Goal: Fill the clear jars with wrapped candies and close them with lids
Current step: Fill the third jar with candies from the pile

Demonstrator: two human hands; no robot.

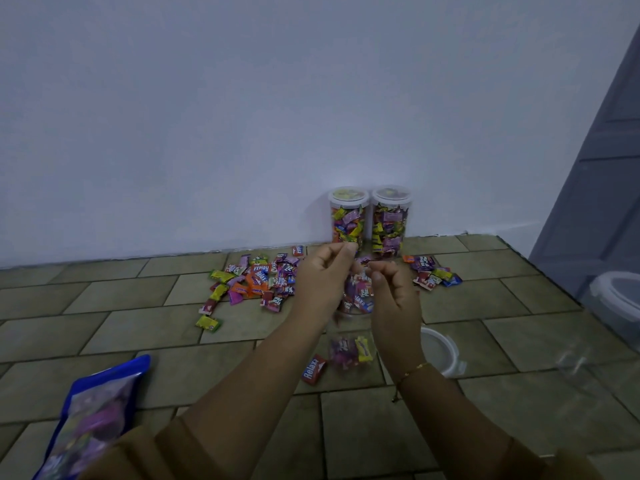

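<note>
Hovering side by side over a tiled floor [485,427], the person's two hands are raised above an open clear jar [351,341] that stands between the forearms. The left hand [323,275] has its fingers curled inward with thumb and fingertips drawn together near the top; whether a candy is pinched there I cannot tell. The right hand [393,292], wearing a thin gold bracelet [414,370] at the wrist, is likewise loosely curled, and what it holds, if anything, cannot be made out. The open jar is blurred but shows a few wrapped candies low inside it, with more colour visible higher up between the hands. A red Relaxa candy [313,368] lies on the tiles just left of the jar's base, and a white-rimmed lid [441,351] lies just to its right. Against the white wall [242,116] stand two filled jars [348,220], touching each other, both capped with lids. A large scatter of wrapped candies [256,282] spreads left of the hands, and a smaller pile [433,273] sits to the right. A blue candy bag [93,410] lies at lower left, and a clear plastic container [620,306] sits at the right edge.
</note>
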